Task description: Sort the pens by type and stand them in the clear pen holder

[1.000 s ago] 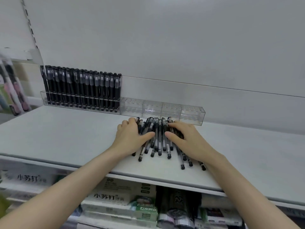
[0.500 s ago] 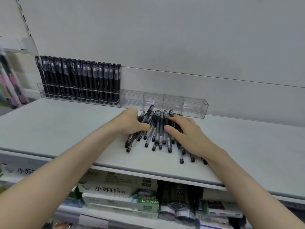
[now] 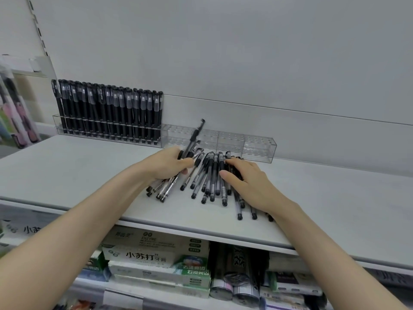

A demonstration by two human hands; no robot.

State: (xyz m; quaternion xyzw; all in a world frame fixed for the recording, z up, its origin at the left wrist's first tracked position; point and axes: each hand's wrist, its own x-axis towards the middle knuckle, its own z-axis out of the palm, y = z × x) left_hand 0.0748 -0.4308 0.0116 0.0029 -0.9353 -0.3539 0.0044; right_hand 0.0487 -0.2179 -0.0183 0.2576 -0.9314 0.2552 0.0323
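Head view: grips a pen bundle (image 3: 167, 190) in the left hand (image 3: 165, 164); rests the released right hand (image 3: 248, 182) flat on loose pens (image 3: 210, 175) near the clear pen holder (image 3: 259, 148).

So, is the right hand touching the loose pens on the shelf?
Touching. The head view shows the right hand lying flat on the loose pens, its fingers across their barrels.

A shop is indicated by a grey display shelf (image 3: 78, 171) on which identical black pens (image 3: 107, 113) are ranked in a clear holder (image 3: 257, 146), with boxed toothpaste (image 3: 143, 257) stacked below.
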